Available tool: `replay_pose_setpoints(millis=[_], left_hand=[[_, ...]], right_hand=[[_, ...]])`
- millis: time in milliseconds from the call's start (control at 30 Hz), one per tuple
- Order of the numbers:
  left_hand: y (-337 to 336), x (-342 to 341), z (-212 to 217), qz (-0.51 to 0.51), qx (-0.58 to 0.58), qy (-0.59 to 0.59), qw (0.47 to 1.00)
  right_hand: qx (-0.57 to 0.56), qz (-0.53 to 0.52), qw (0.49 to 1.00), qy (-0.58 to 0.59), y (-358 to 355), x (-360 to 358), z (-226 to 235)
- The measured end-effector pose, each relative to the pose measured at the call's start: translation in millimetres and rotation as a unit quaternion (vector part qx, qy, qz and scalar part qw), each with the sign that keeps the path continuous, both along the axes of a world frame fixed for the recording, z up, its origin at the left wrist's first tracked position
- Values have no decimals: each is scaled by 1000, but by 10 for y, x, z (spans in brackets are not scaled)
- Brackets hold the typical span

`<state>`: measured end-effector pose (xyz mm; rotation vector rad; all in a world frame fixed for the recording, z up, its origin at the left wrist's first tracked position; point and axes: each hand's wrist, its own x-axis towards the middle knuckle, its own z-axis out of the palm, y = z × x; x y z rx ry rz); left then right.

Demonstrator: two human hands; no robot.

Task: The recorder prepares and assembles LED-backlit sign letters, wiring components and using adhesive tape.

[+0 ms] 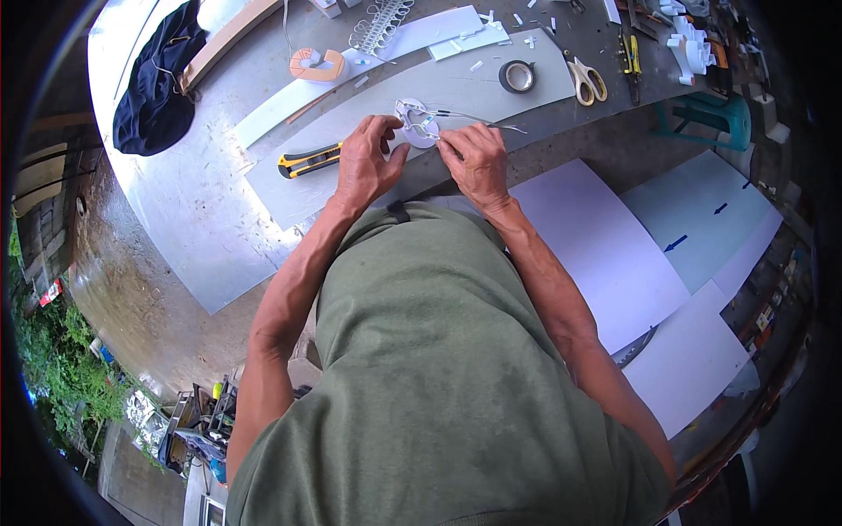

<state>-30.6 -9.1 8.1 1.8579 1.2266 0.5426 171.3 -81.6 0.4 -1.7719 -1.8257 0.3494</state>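
White oval plastic piece with thin wire loops point(419, 130) sits between the hands; step looks like fiddly wire fitting. Right hand point(478, 162) pinches its right edge; left hand point(368, 158) at its left edge, grip unclear, can't tell if pinching. Next move probably calls for steady fingertips. Flat grey sheet point(469, 92) beneath it, on shiny metal counter point(202, 210). Left of piece: yellow-and-black cutter point(311, 160); upper right: black tape roll point(506, 77); far right: green plastic stool point(741, 123).
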Motion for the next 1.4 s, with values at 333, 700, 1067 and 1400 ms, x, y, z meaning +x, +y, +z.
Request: replay_pose_setpoints(millis=[333,700,1067,1400], left_hand=[[248,10,-149,-178,70,47,980],[289,35,-176,-136,-26,-20,990],[240,-6,-253,-215,132,-29,967],[264,0,-289,-243,147,-8,959]], right_hand=[[24,32,999,25,19,-56,-138],[33,28,998,47,-12,-127,-309],[48,51,997,13,11,-110,-274],[30,45,997,52,-6,-73,-253]])
